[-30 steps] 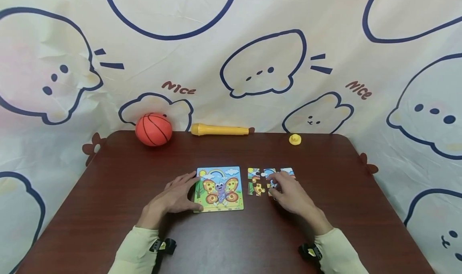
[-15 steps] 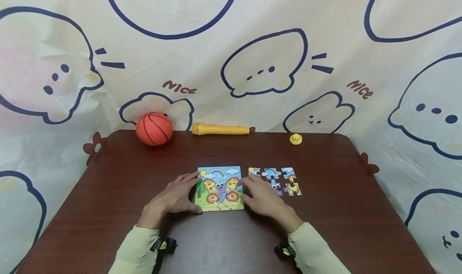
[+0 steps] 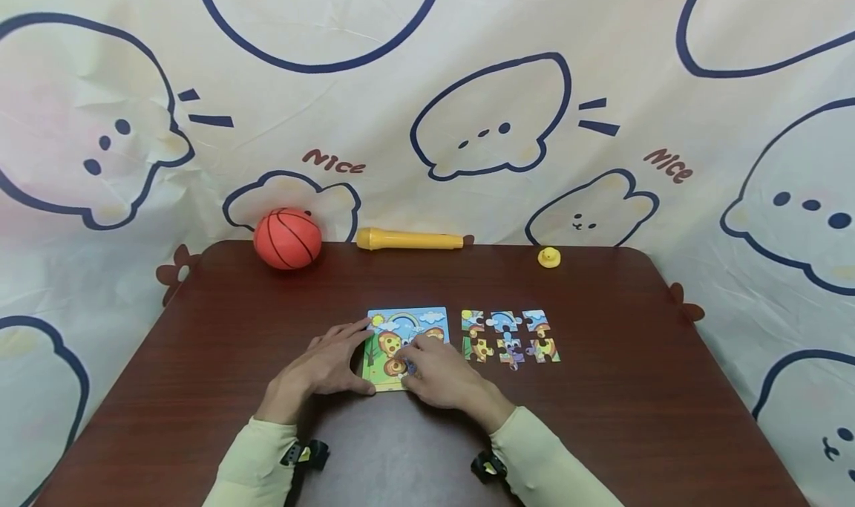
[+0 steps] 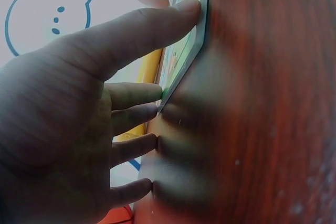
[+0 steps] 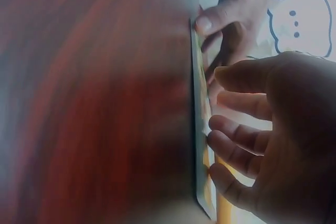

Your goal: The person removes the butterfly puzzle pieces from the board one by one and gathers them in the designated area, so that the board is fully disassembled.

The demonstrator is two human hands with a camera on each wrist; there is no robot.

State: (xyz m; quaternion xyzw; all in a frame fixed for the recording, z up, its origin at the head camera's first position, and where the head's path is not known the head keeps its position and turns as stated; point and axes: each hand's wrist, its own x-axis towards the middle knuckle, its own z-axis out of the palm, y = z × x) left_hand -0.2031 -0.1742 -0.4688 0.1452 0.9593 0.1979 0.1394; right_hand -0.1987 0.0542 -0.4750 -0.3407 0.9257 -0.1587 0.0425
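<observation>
In the head view a square butterfly picture puzzle board [image 3: 384,350] lies flat on the brown table. My left hand [image 3: 327,364] rests at its left side, fingers spread; in the left wrist view the thumb [image 4: 152,27] touches the board's near corner, with the fingertips along its edge. My right hand [image 3: 437,373] is over the board's lower right part and hides much of the butterfly. In the right wrist view its loosely bent fingers [image 5: 239,137] touch the picture, and I see nothing held. Loose puzzle pieces [image 3: 510,350] lie right of the board in two rows.
Along the table's [image 3: 601,418] back edge are a red toy basketball [image 3: 288,238], a yellow microphone-shaped stick [image 3: 410,239] and a small yellow rubber duck [image 3: 549,257]. A printed cloth [image 3: 374,121] hangs behind the table.
My right hand has moved left from above the loose pieces to the board's right edge, then onto its picture. The left hand has stayed at the board's left side.
</observation>
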